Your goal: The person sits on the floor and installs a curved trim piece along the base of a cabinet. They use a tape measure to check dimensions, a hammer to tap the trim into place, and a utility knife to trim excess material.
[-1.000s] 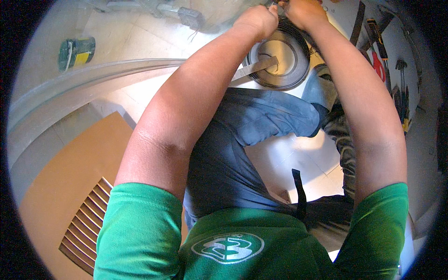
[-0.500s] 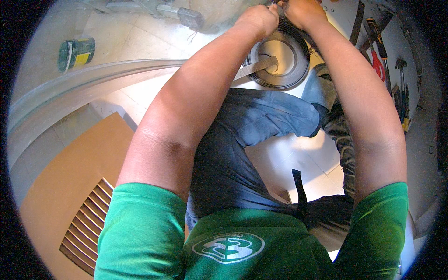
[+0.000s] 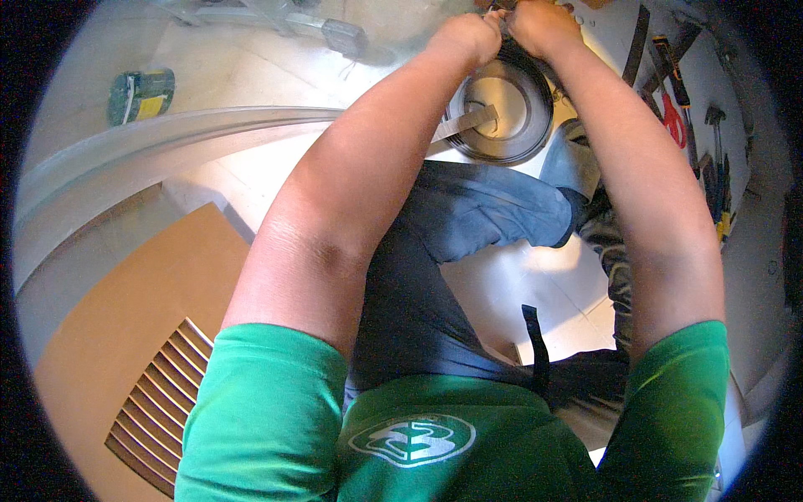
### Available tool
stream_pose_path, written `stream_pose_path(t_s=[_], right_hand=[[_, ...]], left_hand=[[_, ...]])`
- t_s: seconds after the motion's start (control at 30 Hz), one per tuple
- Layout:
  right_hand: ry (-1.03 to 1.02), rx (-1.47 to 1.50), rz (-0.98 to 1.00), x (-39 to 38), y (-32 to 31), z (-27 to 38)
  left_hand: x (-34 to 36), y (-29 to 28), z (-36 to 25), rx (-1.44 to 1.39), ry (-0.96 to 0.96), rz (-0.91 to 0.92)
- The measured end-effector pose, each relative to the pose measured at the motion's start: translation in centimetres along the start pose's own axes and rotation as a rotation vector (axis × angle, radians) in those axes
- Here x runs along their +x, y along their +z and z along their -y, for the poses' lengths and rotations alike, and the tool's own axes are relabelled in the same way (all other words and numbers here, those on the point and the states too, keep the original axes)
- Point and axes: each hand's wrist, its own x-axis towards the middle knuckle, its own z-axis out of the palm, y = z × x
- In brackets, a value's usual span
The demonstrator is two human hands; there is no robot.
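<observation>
Close together at the upper edge, both my hands work with curled fingers. My left hand [image 3: 474, 38] is closed in a pinch, its thumb side turned toward the other hand. My right hand [image 3: 544, 28] is closed too, with its back toward me. A small dark thing shows between the fingertips, too hidden to name. Just below the hands lies a round coil of dark strip or cable [image 3: 539, 127], with a pale disc-like middle. A flat grey strip [image 3: 462, 124] reaches across the coil from the left, under my left forearm.
Red-handled scissors [image 3: 674, 121], a hammer [image 3: 716, 125] and several other tools lie on the right. A green tub with a yellow label [image 3: 140, 98] stands at the left, near a long curved pale rail [image 3: 192, 134]. A slatted brown panel [image 3: 159, 335] is at lower left.
My left arm has shifted slightly right and my left hand a little down. Both hands stay close together above the coil, still closed. The whole view has moved slightly.
</observation>
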Motion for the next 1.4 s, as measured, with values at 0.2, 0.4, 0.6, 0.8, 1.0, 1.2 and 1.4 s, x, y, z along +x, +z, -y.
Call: stream_pose_path(t_s=[0.2,0.4,0.6,0.8,1.0,1.2,1.4], right_hand=[[-0.044,0.033,0.005,-0.2,0.0,-0.2],[-0.009,0.056,0.081,-0.2,-1.3,0.0],[0.028,0.083,0.005,-0.9,-1.0,0.3],[-0.007,0.084,0.098,-0.2,-1.2,0.0],[0.078,0.064,-0.029,-2.1,-1.8,1.1],[0.02,0.07,0.083,-0.7,-2.0,0.6],[-0.008,0.067,0.091,-0.2,-1.0,0.1]], left_hand=[[0.2,1.4,1.3,0.044,0.174,-0.201],[-0.7,0.4,0.4,0.013,0.056,-0.089],[-1.4,0.2,0.3,0.051,0.06,-0.096],[1.1,0.7,2.2,0.126,0.205,-0.306],[-0.1,1.3,2.0,0.0,0.135,-0.243],[-2.6,0.0,1.4,0.007,0.075,-0.119],[-4.0,-0.4,1.6,0.034,0.108,-0.13]])
